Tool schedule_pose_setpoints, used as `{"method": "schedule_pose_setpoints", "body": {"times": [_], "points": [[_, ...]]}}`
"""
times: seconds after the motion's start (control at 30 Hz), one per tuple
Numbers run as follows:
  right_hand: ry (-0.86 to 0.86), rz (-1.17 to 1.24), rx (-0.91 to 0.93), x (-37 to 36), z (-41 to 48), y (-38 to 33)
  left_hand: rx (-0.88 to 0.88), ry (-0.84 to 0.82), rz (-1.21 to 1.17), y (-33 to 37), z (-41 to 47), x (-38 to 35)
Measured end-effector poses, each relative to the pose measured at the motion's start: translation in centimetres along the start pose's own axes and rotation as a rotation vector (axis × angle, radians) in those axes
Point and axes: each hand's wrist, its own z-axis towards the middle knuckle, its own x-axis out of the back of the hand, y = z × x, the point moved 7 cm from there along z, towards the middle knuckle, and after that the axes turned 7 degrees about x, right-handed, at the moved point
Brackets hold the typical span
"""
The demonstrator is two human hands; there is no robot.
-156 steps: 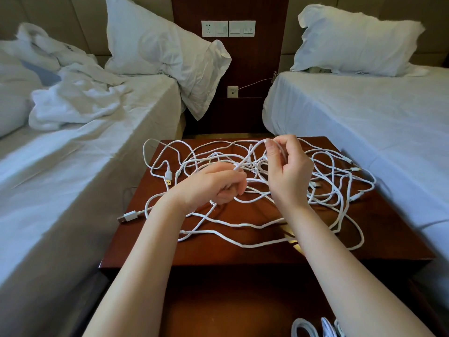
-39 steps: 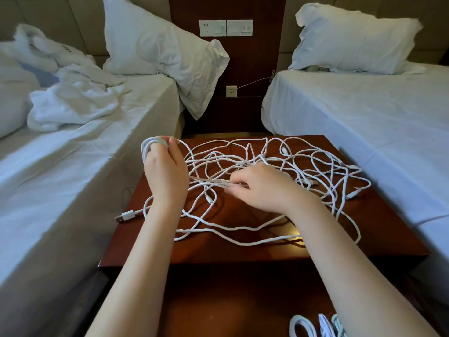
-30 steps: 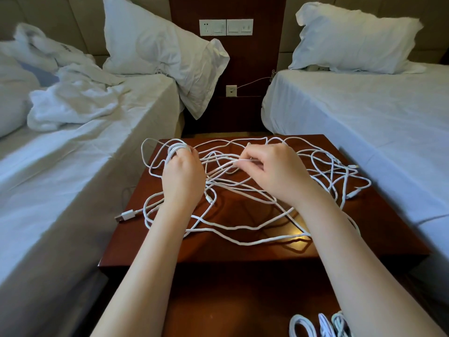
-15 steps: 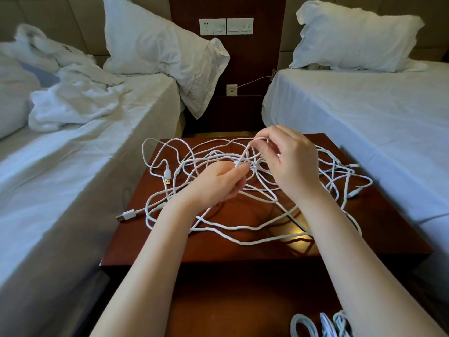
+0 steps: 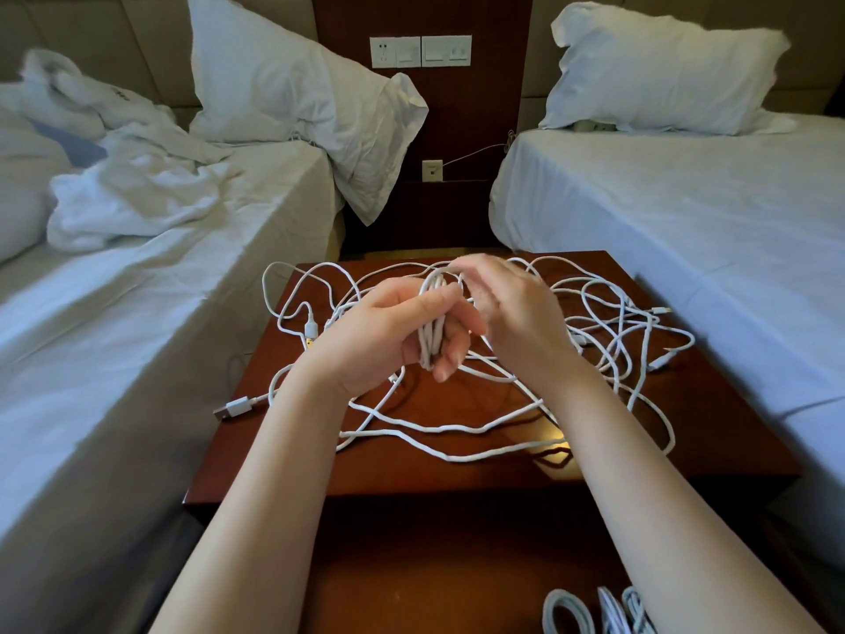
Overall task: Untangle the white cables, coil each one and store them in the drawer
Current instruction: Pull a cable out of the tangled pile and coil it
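Note:
A tangle of white cables (image 5: pixel 608 322) sprawls over the dark red nightstand top (image 5: pixel 713 432). My left hand (image 5: pixel 388 336) is raised above the middle of it and grips a small coil of white cable (image 5: pixel 432 331) wound in several loops round its fingers. My right hand (image 5: pixel 516 313) is just to the right, fingers bent over the top of that coil and pinching the strand being laid on. A USB plug (image 5: pixel 233 408) lies at the nightstand's left edge. Several coiled white cables (image 5: pixel 594 613) lie in the open drawer (image 5: pixel 411 583) at the bottom.
Two beds with white sheets flank the nightstand: the left bed (image 5: pixel 137 313) holds a crumpled towel and a pillow, the right bed (image 5: pixel 686 212) a pillow. Wall sockets (image 5: pixel 419 51) sit on the wooden panel behind.
My hands have come together over the tangle. The coil on my left hand has gained loops as my right hand brought the strand across from the right.

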Motion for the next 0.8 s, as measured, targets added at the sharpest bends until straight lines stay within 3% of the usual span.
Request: {"method": "schedule_pose_setpoints", "body": {"times": [0.17,0.27,0.4,0.47,0.63,0.8], "points": [[-0.086,-0.083,0.129,-2.3,-0.5,-2.4,-0.082,0.041,-0.069,1.1,0.1,-0.3],[-0.142,-0.128,0.098,-3.4,-0.9,-2.4,-0.074,0.140,-0.152,1.0,0.4,0.4],[-0.254,-0.182,0.119,-5.0,-1.4,-2.7,-0.147,0.023,-0.308,1.5,0.6,0.2],[-0.409,-0.171,0.087,-6.4,-2.0,-2.5,-0.167,0.045,-0.349,1.3,0.6,0.7],[-0.571,-0.035,-0.085,-6.8,-2.1,-2.5,-0.226,0.288,-0.324,0.7,0.5,3.1],[-0.686,-0.079,-0.088,-6.7,-2.4,-2.4,-0.273,0.592,-0.258,0.1,-0.5,6.3]]}}
